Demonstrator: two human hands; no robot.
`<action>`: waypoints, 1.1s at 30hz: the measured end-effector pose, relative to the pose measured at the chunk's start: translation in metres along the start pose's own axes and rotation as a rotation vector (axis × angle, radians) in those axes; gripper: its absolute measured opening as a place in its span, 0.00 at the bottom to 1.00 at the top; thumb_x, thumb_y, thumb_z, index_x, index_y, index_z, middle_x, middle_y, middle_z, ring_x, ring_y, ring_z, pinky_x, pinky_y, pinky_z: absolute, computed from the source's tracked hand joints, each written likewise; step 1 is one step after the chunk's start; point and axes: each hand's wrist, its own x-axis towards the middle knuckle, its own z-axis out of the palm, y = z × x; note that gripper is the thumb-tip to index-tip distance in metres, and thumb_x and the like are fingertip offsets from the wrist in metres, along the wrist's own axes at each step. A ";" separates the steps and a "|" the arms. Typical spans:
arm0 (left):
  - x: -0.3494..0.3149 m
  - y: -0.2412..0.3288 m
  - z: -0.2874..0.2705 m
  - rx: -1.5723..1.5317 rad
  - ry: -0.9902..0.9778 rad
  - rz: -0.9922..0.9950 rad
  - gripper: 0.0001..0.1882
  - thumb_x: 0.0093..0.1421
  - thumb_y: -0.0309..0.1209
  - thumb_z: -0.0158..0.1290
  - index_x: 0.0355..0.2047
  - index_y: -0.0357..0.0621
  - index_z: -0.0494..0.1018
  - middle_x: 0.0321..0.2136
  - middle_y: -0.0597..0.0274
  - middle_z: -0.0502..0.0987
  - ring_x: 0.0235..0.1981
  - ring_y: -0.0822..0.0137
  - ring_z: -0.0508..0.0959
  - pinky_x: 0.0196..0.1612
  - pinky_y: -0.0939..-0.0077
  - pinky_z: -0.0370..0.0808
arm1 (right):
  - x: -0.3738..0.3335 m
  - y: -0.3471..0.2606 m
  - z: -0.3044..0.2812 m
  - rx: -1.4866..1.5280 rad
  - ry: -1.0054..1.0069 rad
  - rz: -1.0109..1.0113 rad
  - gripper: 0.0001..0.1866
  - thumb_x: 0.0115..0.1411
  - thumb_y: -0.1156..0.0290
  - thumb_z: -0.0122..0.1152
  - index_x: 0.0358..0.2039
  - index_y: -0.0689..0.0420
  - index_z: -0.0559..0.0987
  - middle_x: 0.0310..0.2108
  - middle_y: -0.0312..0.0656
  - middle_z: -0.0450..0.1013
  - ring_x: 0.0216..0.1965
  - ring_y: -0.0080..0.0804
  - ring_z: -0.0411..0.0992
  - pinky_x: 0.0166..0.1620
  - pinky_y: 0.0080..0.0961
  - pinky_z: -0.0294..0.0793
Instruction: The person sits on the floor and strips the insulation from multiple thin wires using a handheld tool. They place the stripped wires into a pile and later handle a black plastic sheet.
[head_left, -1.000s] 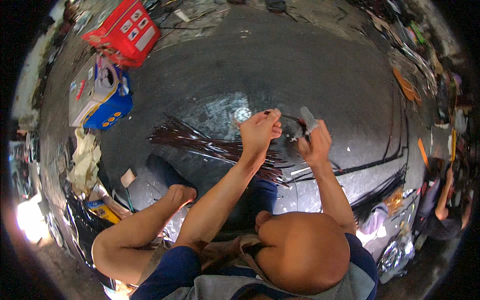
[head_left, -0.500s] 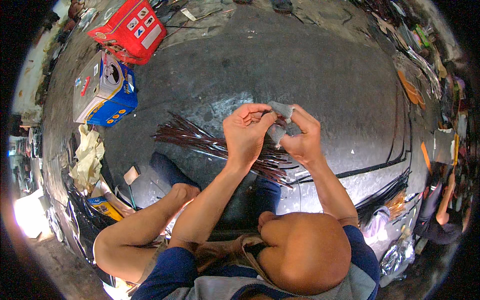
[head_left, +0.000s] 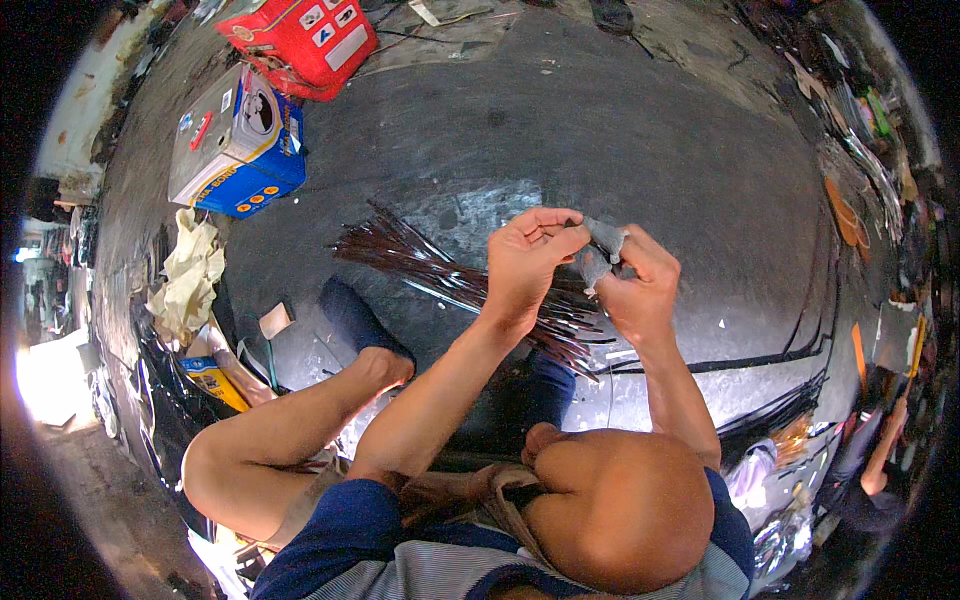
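Note:
My left hand (head_left: 527,268) is raised above the floor, thumb and forefinger pinched together and the other fingers curled. What sits in the pinch is too small to make out. Close beside it, my right hand (head_left: 642,300) has grey wrappings (head_left: 603,240) on its thumb and forefinger. Those two fingers bend toward the left fingertips in a pinch, and anything between them is hidden. Below and behind both hands, a loose bundle of glossy dark brown strips (head_left: 425,268) lies across the dark floor, partly covered by my left hand and wrist.
A blue and white tin (head_left: 245,150) and a red box-shaped container (head_left: 318,50) stand at the far left. Crumpled cream sheet material (head_left: 190,275) lies nearer. Black strips (head_left: 775,412) and an orange sole-shaped piece (head_left: 848,212) are on the right, where another person (head_left: 870,475) sits.
The whole view has shifted, so floor objects at left appear farther right and higher. My hands keep nearly the same pose, fingertips still close together, and the strip bundle remains on the floor.

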 end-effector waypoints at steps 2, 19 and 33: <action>-0.004 -0.003 0.002 -0.120 -0.039 -0.011 0.10 0.56 0.23 0.60 0.39 0.34 0.76 0.32 0.61 0.80 0.33 0.72 0.79 0.40 0.79 0.76 | 0.002 -0.001 -0.002 0.003 0.040 -0.008 0.09 0.45 0.75 0.69 0.29 0.59 0.82 0.23 0.41 0.72 0.23 0.35 0.72 0.26 0.28 0.69; 0.008 0.036 -0.032 -0.146 -0.007 0.175 0.04 0.59 0.24 0.57 0.33 0.37 0.77 0.29 0.59 0.80 0.29 0.72 0.79 0.35 0.81 0.77 | -0.010 -0.018 -0.017 -0.004 -0.041 -0.181 0.06 0.48 0.78 0.69 0.27 0.63 0.81 0.19 0.41 0.70 0.19 0.27 0.66 0.22 0.23 0.62; 0.062 0.084 -0.230 -0.214 0.456 0.195 0.07 0.60 0.27 0.58 0.37 0.38 0.76 0.30 0.61 0.78 0.32 0.70 0.78 0.36 0.82 0.77 | -0.103 -0.003 -0.060 -0.060 -0.199 0.198 0.05 0.42 0.82 0.66 0.24 0.62 0.81 0.17 0.40 0.67 0.18 0.26 0.63 0.21 0.24 0.59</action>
